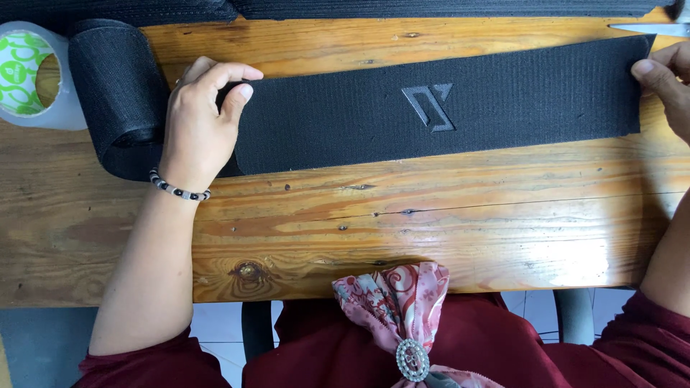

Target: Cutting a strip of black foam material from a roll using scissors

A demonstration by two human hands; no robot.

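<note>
A wide black woven strap (438,108) lies flat across the far half of a wooden table (402,223), running left to right. Near its middle sits a raised angular emblem (430,106), dark grey on black, shaped like two interlocking hooks. At its left end the strap feeds off a thick black roll (115,93) lying on the table. Just beyond the roll, at the left edge, stands a roll of clear tape (32,75) with a green and white patterned core.

The person's left hand (201,122) rests palm down where the strap leaves the roll, fingers curled over the strap's far edge and pressing it to the table; a black and white beaded bracelet (180,189) circles that wrist. The right hand (665,82) pinches the strap's right end between thumb and fingers, though most of this hand is cut off by the edge of the view, so the grip is only partly seen.

The table is varnished orange-brown planks with knots and a long crack. Along its far edge lies more dark woven material (431,7), and a pale blade-like tip (647,29), perhaps scissors, pokes in at the top right. Under the near edge show a dark red garment (460,345), a pink floral scarf (395,294) with a jewelled brooch (412,359), and pale floor tiles (215,330).
</note>
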